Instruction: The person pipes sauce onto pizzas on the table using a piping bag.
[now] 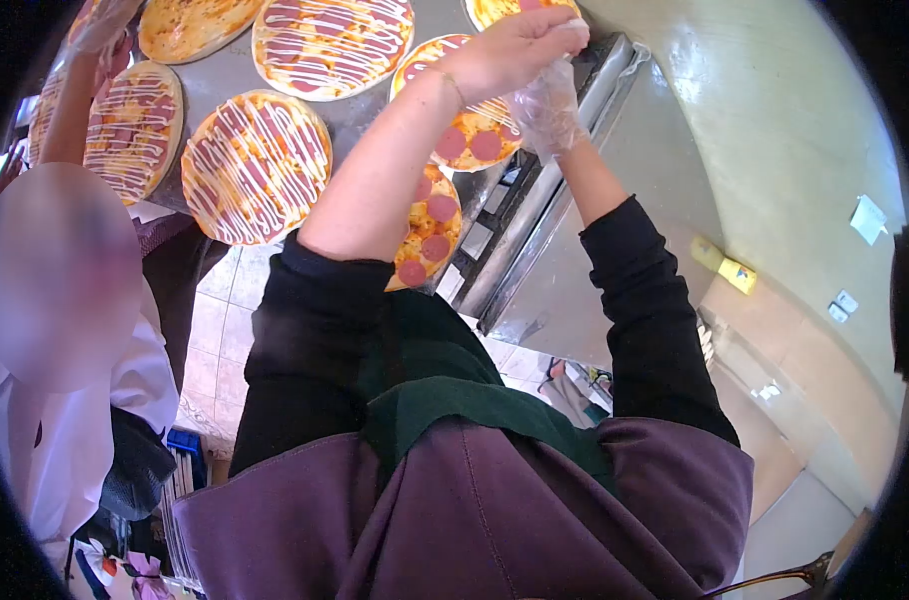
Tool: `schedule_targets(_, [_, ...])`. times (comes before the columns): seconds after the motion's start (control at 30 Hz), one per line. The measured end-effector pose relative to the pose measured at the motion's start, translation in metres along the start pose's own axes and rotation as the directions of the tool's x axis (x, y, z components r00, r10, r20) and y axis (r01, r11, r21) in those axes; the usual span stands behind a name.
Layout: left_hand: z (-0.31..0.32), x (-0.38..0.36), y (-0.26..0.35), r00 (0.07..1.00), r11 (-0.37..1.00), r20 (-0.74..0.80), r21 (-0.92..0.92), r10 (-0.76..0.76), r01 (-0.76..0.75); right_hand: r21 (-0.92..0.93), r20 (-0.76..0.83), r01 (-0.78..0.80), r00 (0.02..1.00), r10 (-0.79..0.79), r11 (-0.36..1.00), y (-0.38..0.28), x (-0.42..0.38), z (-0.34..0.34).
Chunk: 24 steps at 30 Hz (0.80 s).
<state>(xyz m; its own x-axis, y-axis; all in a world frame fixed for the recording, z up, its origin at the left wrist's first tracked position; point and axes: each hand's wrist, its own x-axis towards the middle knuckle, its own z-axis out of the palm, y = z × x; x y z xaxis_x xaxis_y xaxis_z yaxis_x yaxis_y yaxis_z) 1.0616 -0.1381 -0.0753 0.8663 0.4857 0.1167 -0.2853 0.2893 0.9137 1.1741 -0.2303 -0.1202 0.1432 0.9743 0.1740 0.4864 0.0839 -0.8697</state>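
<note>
My left hand (525, 48) is bare and reaches across to my right hand, its fingers closed at a bit of clear plastic. A clear plastic glove (550, 105) covers my right hand (547, 122), whose fingers are largely hidden behind the left. Below both hands lies a pizza (483, 145) with round sausage slices and white sauce lines. Another pizza (437, 240) with sausage slices shows partly behind my left forearm. To the left are a sauce-striped pizza (257, 167) and a larger striped one (333, 45).
More pizzas, including a striped one (135, 130), cover the metal table (225, 75). At left stands another person (125, 370), with a gloved hand (105, 25) over the far-left pizzas. A metal-edged unit (575, 250) borders my right side; a yellow bottle (738, 275) lies beyond.
</note>
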Motion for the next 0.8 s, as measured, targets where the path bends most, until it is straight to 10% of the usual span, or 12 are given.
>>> schedule_targets(0.03, [-0.004, -0.005, -0.003, 0.993, 0.999, -0.115, -0.003, 0.038, -0.039, 0.771, 0.084, -0.247, 0.953, 0.292, 0.586, 0.001, 0.002, 0.013])
schedule_targets(0.17, [-0.046, -0.034, 0.059, 0.993, 0.987, -0.071, 0.137, 0.096, -0.086, 0.584, 0.073, -0.142, 0.990, 0.123, 0.799, -0.023, 0.042, 0.062])
schedule_targets(0.23, [-0.064, -0.046, 0.068, 0.999, 0.999, -0.038, -0.032, -0.029, 0.028, -0.159, 0.019, 0.310, 0.950, -0.311, 0.937, -0.027, 0.064, 0.081])
schedule_targets(0.37, [-0.060, -0.047, 0.070, 0.994, 1.000, -0.110, -0.028, -0.016, 0.013, -0.309, 0.023, 0.245, 0.968, -0.251, 0.919, -0.058, 0.057, 0.073])
schedule_targets(0.43, [-0.044, -0.037, 0.048, 0.976, 0.963, -0.203, 0.267, 0.079, -0.023, -0.141, 0.034, 0.061, 0.998, -0.057, 0.988, -0.024, 0.038, 0.058])
schedule_targets(0.6, [0.012, -0.025, 0.014, 0.997, 0.999, -0.075, 0.040, -0.017, 0.020, 0.449, 0.126, -0.210, 0.977, 0.172, 0.869, -0.008, -0.016, 0.001])
schedule_targets(0.63, [0.017, -0.024, 0.012, 0.996, 0.997, -0.071, 0.048, -0.058, 0.061, -0.111, 0.050, -0.006, 0.999, 0.012, 0.994, -0.015, -0.016, -0.005])
schedule_targets(0.67, [0.016, -0.022, 0.011, 0.999, 0.998, -0.028, 0.060, -0.024, 0.026, -0.636, 0.077, 0.176, 0.983, -0.165, 0.752, -0.019, -0.015, -0.007])
schedule_targets(0.7, [0.015, -0.023, 0.009, 0.999, 0.998, -0.029, 0.060, -0.025, 0.027, -0.634, 0.077, 0.176, 0.983, -0.165, 0.753, -0.016, -0.016, -0.003])
schedule_targets(0.77, [0.004, -0.031, 0.019, 0.994, 0.996, -0.101, 0.078, -0.039, 0.047, 0.271, 0.006, -0.189, 0.981, 0.195, 0.944, -0.012, -0.010, 0.017])
schedule_targets(0.8, [-0.006, -0.034, 0.026, 0.993, 0.995, -0.106, 0.085, -0.043, 0.053, 0.280, 0.009, -0.187, 0.981, 0.192, 0.942, -0.010, -0.004, 0.028])
